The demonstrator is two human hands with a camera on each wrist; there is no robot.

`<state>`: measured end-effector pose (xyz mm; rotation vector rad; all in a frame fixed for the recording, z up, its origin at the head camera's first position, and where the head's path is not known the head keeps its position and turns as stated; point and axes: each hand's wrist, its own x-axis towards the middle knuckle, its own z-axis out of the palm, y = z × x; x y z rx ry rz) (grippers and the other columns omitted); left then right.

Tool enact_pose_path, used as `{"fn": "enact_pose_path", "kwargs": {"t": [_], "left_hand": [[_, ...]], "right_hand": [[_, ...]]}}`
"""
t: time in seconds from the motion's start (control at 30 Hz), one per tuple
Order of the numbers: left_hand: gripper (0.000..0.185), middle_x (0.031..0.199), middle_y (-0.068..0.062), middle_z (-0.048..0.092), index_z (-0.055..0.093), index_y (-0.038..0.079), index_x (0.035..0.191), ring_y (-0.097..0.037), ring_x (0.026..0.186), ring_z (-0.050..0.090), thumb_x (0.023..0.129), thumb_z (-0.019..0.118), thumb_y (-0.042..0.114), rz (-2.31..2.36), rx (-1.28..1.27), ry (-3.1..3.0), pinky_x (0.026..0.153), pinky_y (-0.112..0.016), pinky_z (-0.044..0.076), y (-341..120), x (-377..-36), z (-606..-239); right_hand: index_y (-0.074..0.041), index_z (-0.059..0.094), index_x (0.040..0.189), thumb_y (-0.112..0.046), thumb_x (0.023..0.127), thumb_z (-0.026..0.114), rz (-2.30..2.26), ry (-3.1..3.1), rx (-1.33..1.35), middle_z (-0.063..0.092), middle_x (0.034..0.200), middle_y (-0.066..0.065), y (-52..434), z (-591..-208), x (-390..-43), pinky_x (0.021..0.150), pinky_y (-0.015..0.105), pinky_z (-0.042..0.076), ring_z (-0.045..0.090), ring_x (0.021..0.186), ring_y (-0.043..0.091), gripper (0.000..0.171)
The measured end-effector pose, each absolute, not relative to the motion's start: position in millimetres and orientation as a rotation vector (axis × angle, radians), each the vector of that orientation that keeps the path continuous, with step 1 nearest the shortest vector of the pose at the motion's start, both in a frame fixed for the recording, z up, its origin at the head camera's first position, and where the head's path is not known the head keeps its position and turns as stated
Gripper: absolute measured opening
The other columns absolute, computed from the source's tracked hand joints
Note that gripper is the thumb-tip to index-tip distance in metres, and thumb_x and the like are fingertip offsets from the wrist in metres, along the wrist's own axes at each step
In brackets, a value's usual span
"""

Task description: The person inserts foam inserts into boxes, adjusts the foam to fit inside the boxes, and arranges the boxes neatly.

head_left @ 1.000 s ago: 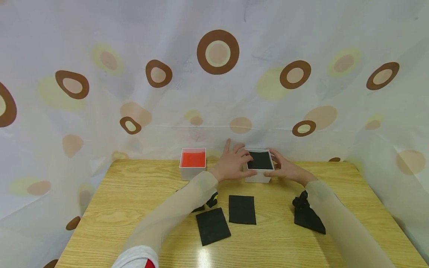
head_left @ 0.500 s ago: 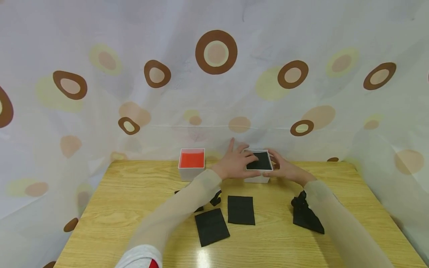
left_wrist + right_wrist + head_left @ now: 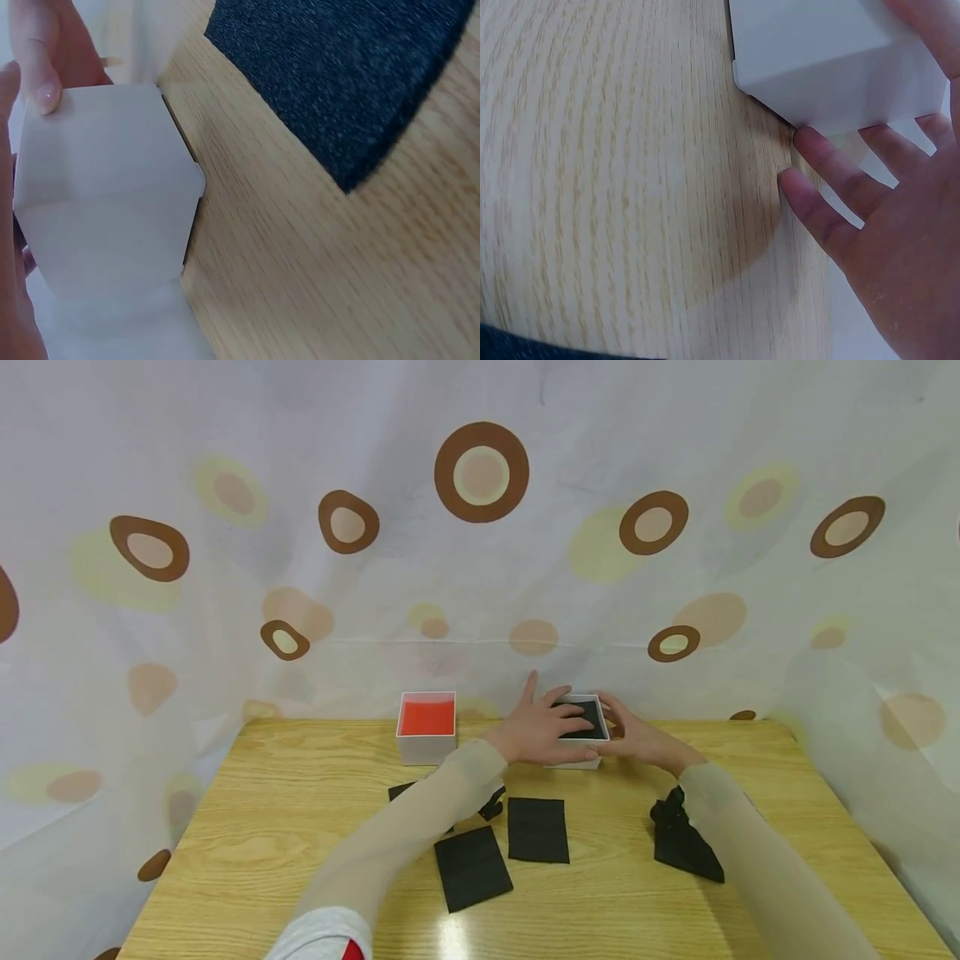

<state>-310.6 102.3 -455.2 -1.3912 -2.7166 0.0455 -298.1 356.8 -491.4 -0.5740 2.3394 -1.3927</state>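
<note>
No legible text or labels.

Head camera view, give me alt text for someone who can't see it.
Two hands, left hand and right hand, meet at a small white box with a black lining at the far edge of a wooden table. An open white box with an orange inside stands to its left; black cloth pieces lie nearer.

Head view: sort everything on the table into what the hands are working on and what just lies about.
In hand:
white box with black lining
left hand
right hand

Lying about:
box with red lining
flat black sheets
crumpled black cloth
</note>
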Motion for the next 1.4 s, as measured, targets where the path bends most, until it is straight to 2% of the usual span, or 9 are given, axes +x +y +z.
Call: {"fn": "enact_pose_path", "kwargs": {"t": [0.2, 0.4, 0.83, 0.97, 1.2, 1.4], "left_hand": [[0.064, 0.161, 0.012, 0.045, 0.052, 0.041, 0.151, -0.021, 0.16, 0.014, 0.102, 0.032, 0.076, 0.078, -1.407, -2.722, 0.122, -0.069, -0.006, 106.1, -311.3, -455.8], [0.066, 0.164, 0.013, 0.039, 0.045, 0.042, 0.156, -0.021, 0.16, 0.013, 0.101, 0.032, 0.076, 0.134, -1.448, -2.715, 0.122, -0.07, -0.005, 108.3, -310.1, -455.3], [0.066, 0.165, 0.009, 0.039, 0.052, 0.04, 0.152, -0.021, 0.161, 0.011, 0.101, 0.033, 0.077, 0.142, -1.447, -2.731, 0.122, -0.069, -0.004, 107.2, -309.6, -449.5], [0.062, 0.16, 0.009, 0.046, 0.057, 0.035, 0.149, -0.021, 0.16, 0.016, 0.104, 0.034, 0.071, 0.048, -1.384, -2.706, 0.123, -0.069, -0.003, 103.1, -311.0, -450.0], [0.06, 0.139, 0.01, 0.066, 0.067, 0.031, 0.136, -0.019, 0.149, 0.037, 0.105, 0.034, 0.07, 0.127, -1.263, -2.637, 0.124, -0.067, 0.001, 92.9, -314.7, -457.7], [0.065, 0.135, 0.007, 0.068, 0.068, 0.029, 0.133, -0.022, 0.149, 0.039, 0.104, 0.031, 0.073, 0.208, -1.279, -2.625, 0.122, -0.07, 0.0, 90.0, -314.6, -461.5]], "right_hand": [[-0.011, -0.006, 0.167, -0.017, 0.103, 0.067, -1.377, 2.33, -0.568, 0.006, 0.169, 0.031, 355.3, -489.3, -296.8, 0.109, 0.06, 0.041, 0.033, 0.144, 0.055, 0.098], [-0.011, -0.007, 0.167, -0.019, 0.103, 0.066, -1.379, 2.327, -0.557, 0.002, 0.17, 0.03, 352.6, -487.8, -294.5, 0.113, 0.069, 0.032, 0.026, 0.148, 0.055, 0.098], [-0.013, -0.007, 0.167, -0.021, 0.102, 0.07, -1.375, 2.328, -0.521, 0.005, 0.17, 0.03, 351.5, -487.0, -299.1, 0.114, 0.07, 0.031, 0.03, 0.146, 0.057, 0.101], [-0.015, -0.007, 0.167, -0.023, 0.102, 0.07, -1.38, 2.319, -0.511, 0.004, 0.17, 0.03, 348.5, -484.7, -297.2, 0.112, 0.065, 0.038, 0.034, 0.145, 0.057, 0.102], [-0.02, 0.003, 0.166, -0.023, 0.097, 0.076, -1.385, 2.351, -0.464, 0.015, 0.169, 0.028, 349.0, -482.7, -294.6, 0.104, 0.051, 0.047, 0.04, 0.14, 0.054, 0.101], [-0.021, 0.003, 0.166, -0.024, 0.097, 0.077, -1.395, 2.336, -0.44, 0.014, 0.169, 0.027, 350.7, -485.9, -295.5, 0.103, 0.049, 0.047, 0.039, 0.14, 0.054, 0.102]]}}
